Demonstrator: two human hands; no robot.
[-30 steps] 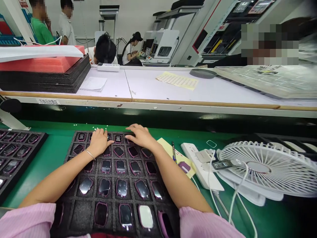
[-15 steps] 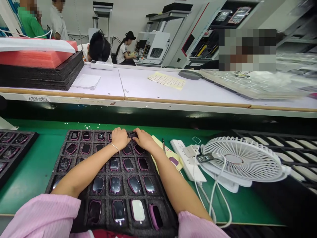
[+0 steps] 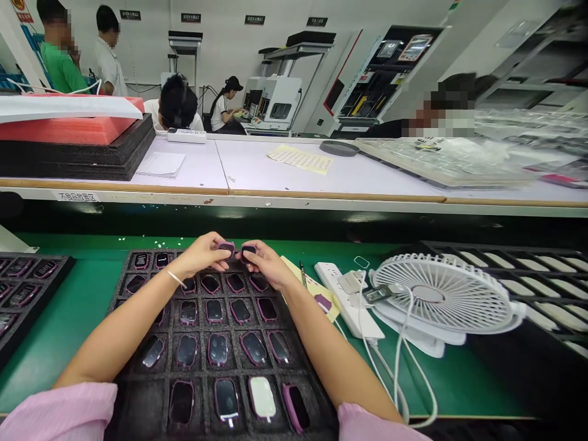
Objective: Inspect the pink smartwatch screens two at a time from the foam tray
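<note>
My left hand (image 3: 209, 254) is closed on a purple-framed smartwatch case (image 3: 226, 247), lifted over the far edge of a black foam tray (image 3: 168, 340). Close beside it, my right hand (image 3: 266, 262) pinches another dark-screened watch case (image 3: 248, 252). Below both hands, the tray's compartments hold rows of purple-edged watch cases with dark screens, such as one watch case (image 3: 226, 401) in the near row. A white-faced piece (image 3: 263, 397) lies in that row too, and a purple case (image 3: 296, 407) leans on its side at the right corner. My forearms cover part of the tray.
A white fan (image 3: 436, 294) and a power strip (image 3: 349, 300) with cables stand to the right. Yellow paper (image 3: 312, 285) lies by the tray. Another watch tray (image 3: 32, 288) is at left. A raised shelf (image 3: 257, 177) runs behind, with foam stacks; several people are beyond.
Both hands have risen from the far row, each now with a watch case between the fingers. My left hand has turned. The camera view has tilted slightly upward.
</note>
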